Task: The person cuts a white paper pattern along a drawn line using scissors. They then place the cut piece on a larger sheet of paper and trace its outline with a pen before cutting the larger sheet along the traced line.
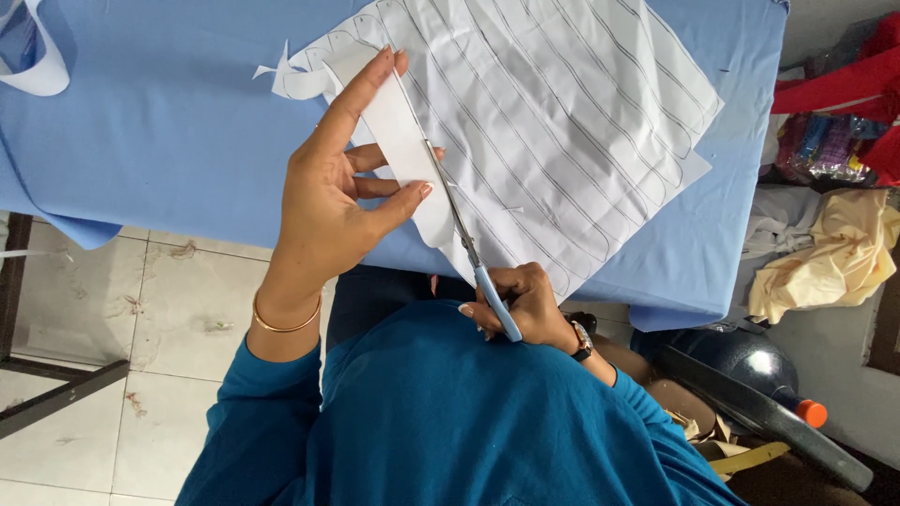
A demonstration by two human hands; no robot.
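Paper sheet: a large white paper sheet (562, 122), printed with long curved parallel lines, was spread across the upper centre of the frame. It was creased in places and judged light, thin and floppy, easily torn.
Strip: a narrow white strip (403, 150), partly cut free along one line, was seen at the sheet's left edge, curling slightly.
Left hand: the left hand (333, 192) was held at centre left, fingers extended and closed on the strip, thumb below and fingers above, in a narrow pinch.
Right hand: the right hand (520, 305) was seen at lower centre, wrapped around the scissor handles; how far the handles were squeezed could not be told.
Scissors: scissors (469, 248) with pale blue handles and slim metal blades were pointed up and to the left, with the blades engaged in the paper between strip and sheet.
Grip advice: the paper was judged best held close to the cut line, where it sagged least.
Cloth: smooth blue cloth (169, 122) was laid under the sheet, filling the upper left.
Offcuts: small white offcuts (286, 75) were lying on the cloth near the sheet's upper left corner.
Floor: pale, scuffed tiles (141, 375) were visible at lower left.
Fabric pile: cream and red fabrics (834, 253) were heaped at the right edge.
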